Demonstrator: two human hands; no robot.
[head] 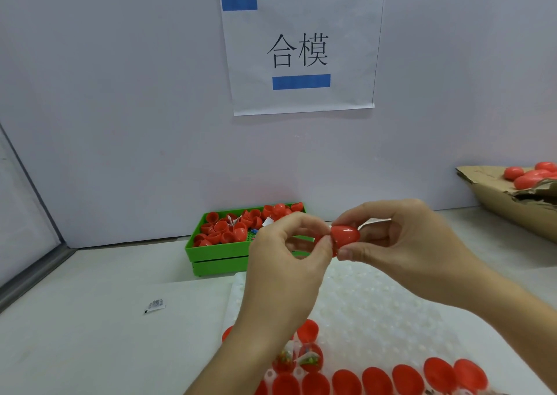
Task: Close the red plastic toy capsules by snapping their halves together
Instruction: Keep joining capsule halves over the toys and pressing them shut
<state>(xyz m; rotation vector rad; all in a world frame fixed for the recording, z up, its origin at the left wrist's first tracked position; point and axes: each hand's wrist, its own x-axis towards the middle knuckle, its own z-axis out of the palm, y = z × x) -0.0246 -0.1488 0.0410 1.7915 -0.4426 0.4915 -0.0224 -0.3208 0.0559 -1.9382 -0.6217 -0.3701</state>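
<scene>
Red capsule [345, 236], held above the white dimpled tray [376, 313]: right hand [416, 244] pinches its domed half, left hand [289, 253] pinches the other end. Green bin [217, 256] of loose red halves behind; cardboard box [506, 201] far right on worktop [90, 334].

Glossy red plastic capsule [345, 235]; green plastic tray [217, 254]; torn matt cardboard box [497, 195].

white table [90, 334], green tray [217, 254], white dimpled mat [376, 307], cardboard box [497, 195], small sachet [154, 305]
</scene>
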